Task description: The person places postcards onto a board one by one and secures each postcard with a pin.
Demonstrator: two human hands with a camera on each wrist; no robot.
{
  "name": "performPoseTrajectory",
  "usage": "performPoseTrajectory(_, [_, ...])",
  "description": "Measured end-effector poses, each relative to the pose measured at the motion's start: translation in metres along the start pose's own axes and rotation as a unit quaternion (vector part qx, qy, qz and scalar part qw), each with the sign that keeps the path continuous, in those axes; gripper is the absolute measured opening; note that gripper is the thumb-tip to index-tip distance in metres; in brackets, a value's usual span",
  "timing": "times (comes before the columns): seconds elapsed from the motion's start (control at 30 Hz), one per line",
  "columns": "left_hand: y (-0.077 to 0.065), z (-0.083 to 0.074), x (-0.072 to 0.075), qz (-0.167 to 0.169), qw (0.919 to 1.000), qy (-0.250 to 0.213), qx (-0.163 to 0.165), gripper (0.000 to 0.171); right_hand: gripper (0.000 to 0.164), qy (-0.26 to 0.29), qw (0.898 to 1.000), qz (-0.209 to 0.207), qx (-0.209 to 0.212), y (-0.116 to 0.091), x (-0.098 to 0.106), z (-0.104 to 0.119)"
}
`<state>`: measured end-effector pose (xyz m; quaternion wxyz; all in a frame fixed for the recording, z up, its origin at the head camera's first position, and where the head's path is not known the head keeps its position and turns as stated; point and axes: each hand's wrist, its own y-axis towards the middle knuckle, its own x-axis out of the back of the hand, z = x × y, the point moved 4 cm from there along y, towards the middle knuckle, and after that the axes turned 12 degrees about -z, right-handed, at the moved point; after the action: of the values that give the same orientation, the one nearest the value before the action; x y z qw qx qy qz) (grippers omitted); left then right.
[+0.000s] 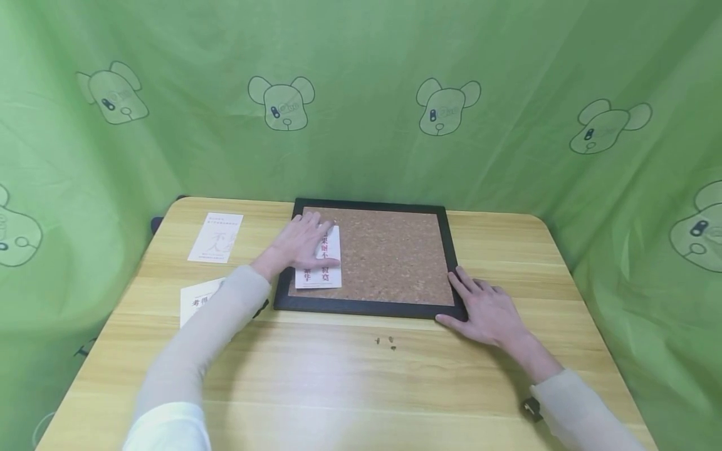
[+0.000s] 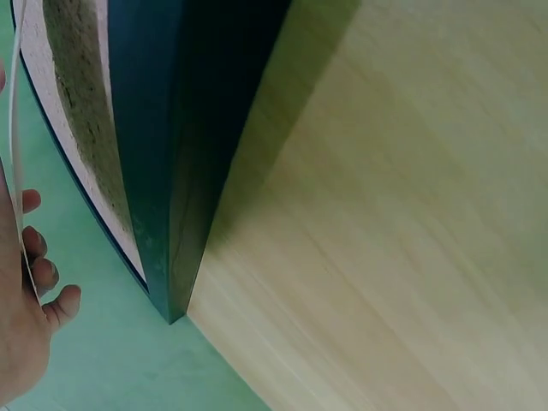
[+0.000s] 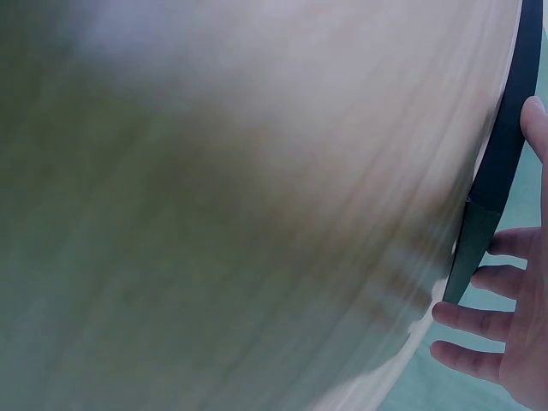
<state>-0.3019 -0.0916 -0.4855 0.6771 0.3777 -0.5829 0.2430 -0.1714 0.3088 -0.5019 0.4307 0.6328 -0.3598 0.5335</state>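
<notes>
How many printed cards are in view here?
3. One printed card is at the left hand, over the black-framed corkboard; another lies on the table left of it; the third lies nearer, partly hidden by the left sleeve. More could be beneath that sleeve.

Bright, diffuse light fills my head view, with pale glare on the wooden surface and soft shadows beside my sleeves. My wrist views are dimmer: the corkboard's black frame looks bowed, and the right one blurs the shadowed surface.
</notes>
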Motion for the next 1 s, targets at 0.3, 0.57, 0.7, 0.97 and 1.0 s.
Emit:
performPoseTrajectory(0.3, [0.004, -0.007, -0.006, 0.0, 0.9999, -0.002, -0.012, 0.109, 0.108, 0.001, 1.0, -0.004, 0.002, 0.0, 0.0, 0.0])
performPoseTrajectory(0.57, [0.01, -0.013, -0.008, 0.007, 0.9997, -0.021, -0.004, 0.111, 0.108, -0.002, 1.0, -0.005, 0.003, 0.0, -0.002, -0.001])
performPoseTrajectory(0.7, [0.014, -0.016, -0.009, 0.012, 0.9995, -0.028, -0.002, 0.109, 0.107, 0.0, 1.0, -0.005, 0.004, -0.001, -0.002, -0.001])
performPoseTrajectory(0.97, [0.024, -0.025, -0.011, 0.015, 0.9992, -0.037, -0.002, 0.107, 0.107, 0.0, 1.0, -0.004, 0.003, 0.0, -0.002, -0.001])
performPoseTrajectory(1.0, [0.026, -0.026, -0.011, 0.014, 0.9992, -0.038, -0.002, 0.107, 0.107, 0.0, 1.0, -0.004, 0.003, 0.0, -0.001, -0.001])
